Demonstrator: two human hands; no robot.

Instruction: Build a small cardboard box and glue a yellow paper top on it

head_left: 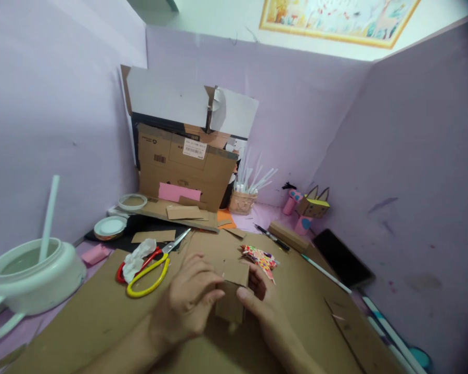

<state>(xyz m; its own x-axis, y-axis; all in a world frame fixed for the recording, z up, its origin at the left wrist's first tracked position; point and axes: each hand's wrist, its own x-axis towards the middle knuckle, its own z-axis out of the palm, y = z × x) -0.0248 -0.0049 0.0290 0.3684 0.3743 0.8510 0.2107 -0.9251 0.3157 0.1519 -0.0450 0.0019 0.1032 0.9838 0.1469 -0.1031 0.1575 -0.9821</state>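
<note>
Single head-worn view, from above the cardboard sheet's (101,311) near edge; faces forward and down, close over left hand (191,296) and right hand (265,297), reaching purple walls (296,114) past far edge.

Front and centre, over a board (101,317), a small box (233,295) is between the left hand (191,296) and the right hand (263,298). Behind the left hand lie scissors (165,255), a tissue (139,257) on their handles. At far left stands a pot (68,272) with a stick (49,223) in it. Behind the right hand is a pen (273,238); farther right, a phone (341,257) lies near the right wall (405,208). At the back, a basket (242,203) holding straws (251,179) stands right of a carton (183,171).
</note>
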